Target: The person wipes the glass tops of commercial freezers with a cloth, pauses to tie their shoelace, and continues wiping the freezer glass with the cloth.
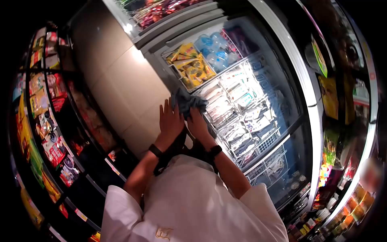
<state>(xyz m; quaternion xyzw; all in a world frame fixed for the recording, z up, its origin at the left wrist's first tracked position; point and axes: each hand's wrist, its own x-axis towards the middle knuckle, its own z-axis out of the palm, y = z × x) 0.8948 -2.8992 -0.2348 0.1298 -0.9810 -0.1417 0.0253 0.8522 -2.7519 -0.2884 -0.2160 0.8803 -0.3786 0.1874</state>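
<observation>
A crumpled dark grey-blue cloth [186, 101] is in front of me, beside the near edge of a glass-topped chest freezer [304, 86]. My right hand [197, 124] has its fingers curled into the cloth. Just left of it, my left hand [171, 122] has its fingers stretched out and spread, its inner side close to the cloth; whether it touches I cannot tell. Dark bands circle both wrists. Under the glass, wire baskets hold yellow packets [192, 66], clear blue-tinted packs [217, 48] and many white-wrapped packets [242, 94].
Shelves of packaged snacks [52, 145] run along the left. Tiled floor [117, 76] lies between them and the freezer. Another case with red packets [169, 14] adjoins at the top. More stocked shelves [354, 205] stand at the far right.
</observation>
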